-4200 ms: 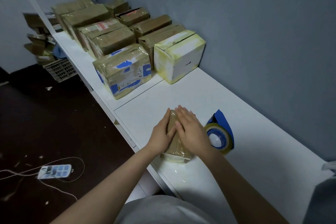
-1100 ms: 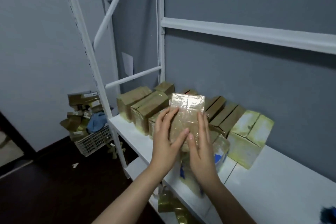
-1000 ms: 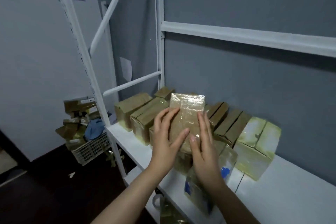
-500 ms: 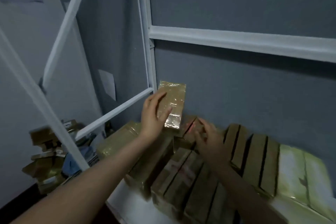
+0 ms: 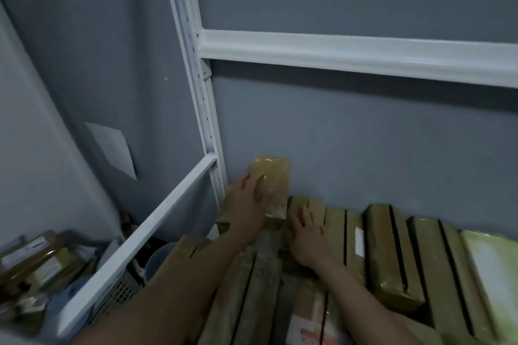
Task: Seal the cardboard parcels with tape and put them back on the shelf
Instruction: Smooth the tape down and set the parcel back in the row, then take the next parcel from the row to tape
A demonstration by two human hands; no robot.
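A small cardboard parcel [image 5: 273, 179] wrapped in shiny tape stands upright at the back left corner of the shelf, against the grey wall. My left hand [image 5: 248, 206] grips its left side, fingers over its front. My right hand [image 5: 307, 238] lies flat, fingers spread, on the top of a neighbouring brown parcel [image 5: 335, 221] just right of it. Rows of taped parcels [image 5: 398, 255] fill the shelf below and to the right, packed side by side.
A white upright post [image 5: 196, 87] and a slanted white side rail [image 5: 145, 228] frame the shelf's left end. A white crossbar [image 5: 350, 54] runs above. Beyond the rail, low left, a basket [image 5: 112, 297] and a heap of boxes [image 5: 33, 258]. A pale yellow-green box [image 5: 493, 269] sits far right.
My left hand has carried the small parcel down and back into the corner by the post. My right hand has settled flat on the neighbouring parcel. The view has moved closer.
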